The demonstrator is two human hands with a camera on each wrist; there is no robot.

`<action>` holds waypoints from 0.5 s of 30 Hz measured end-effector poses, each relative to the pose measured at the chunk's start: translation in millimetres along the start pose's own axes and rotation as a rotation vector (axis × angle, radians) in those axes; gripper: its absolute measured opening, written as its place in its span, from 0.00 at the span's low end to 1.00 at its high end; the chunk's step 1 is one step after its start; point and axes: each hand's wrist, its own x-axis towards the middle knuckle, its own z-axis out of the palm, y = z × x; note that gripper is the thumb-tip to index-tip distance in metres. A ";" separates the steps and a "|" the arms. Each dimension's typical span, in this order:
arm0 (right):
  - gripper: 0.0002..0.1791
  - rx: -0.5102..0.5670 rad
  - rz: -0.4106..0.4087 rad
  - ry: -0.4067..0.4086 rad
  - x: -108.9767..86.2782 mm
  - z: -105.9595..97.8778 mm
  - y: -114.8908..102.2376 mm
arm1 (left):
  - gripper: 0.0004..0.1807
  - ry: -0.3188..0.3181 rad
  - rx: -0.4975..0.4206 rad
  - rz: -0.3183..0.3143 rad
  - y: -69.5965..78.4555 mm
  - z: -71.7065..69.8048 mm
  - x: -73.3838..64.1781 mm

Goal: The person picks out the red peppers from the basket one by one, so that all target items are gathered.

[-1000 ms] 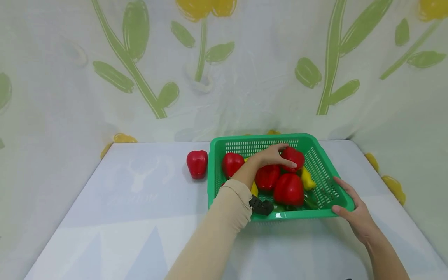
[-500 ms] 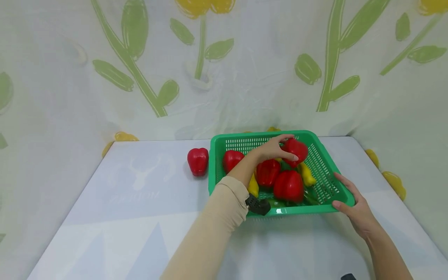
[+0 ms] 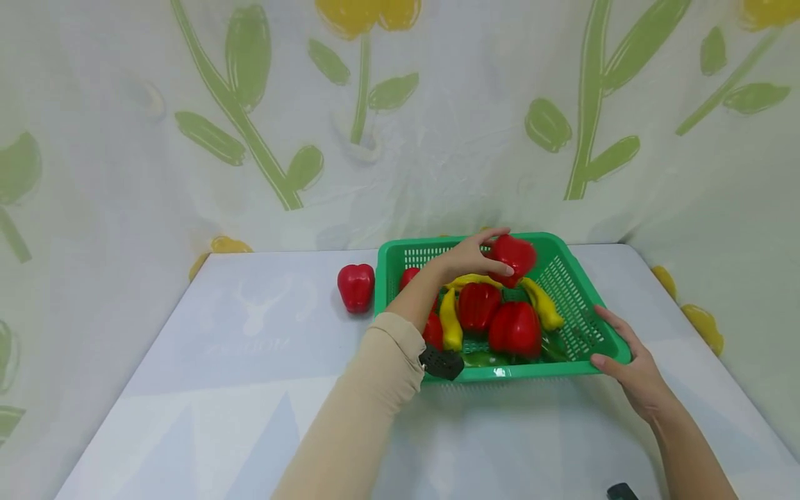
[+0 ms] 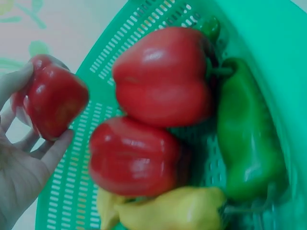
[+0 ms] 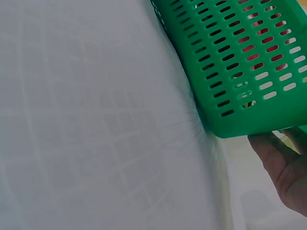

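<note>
My left hand (image 3: 465, 258) holds a red bell pepper (image 3: 517, 255) above the far part of a green plastic basket (image 3: 544, 369). In the left wrist view, the fingers and thumb are round that held pepper (image 4: 57, 98). My right hand (image 3: 634, 375) grips the basket's near right corner, thumb on the front rim and fingers along the side. Inside lie more red bell peppers (image 3: 515, 330), yellow peppers (image 3: 542, 304) and a long green pepper (image 4: 247, 134). My left forearm partly hides the basket's left side.
Another red bell pepper (image 3: 357, 288) sits on the white table (image 3: 250, 375), just left of the basket. Behind the table hangs a pale cloth (image 3: 450, 139) with painted flowers. A small dark object (image 3: 621, 492) shows at the bottom edge, near my right forearm.
My left hand has lifted the red bell pepper from among the others, then brought it slightly left, uncovering yellow peppers. My right hand has stayed on the basket corner.
</note>
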 end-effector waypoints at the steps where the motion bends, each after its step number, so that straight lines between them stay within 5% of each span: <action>1: 0.38 -0.006 -0.002 -0.002 0.1 -0.1 -0.2 | 0.43 0.004 0.003 0.001 0.6 -2.5 -1.4; 15: 0.39 0.019 -0.008 0.003 0.9 3.5 -1.2 | 0.43 0.096 -0.036 -0.011 4.9 -36.8 -23.3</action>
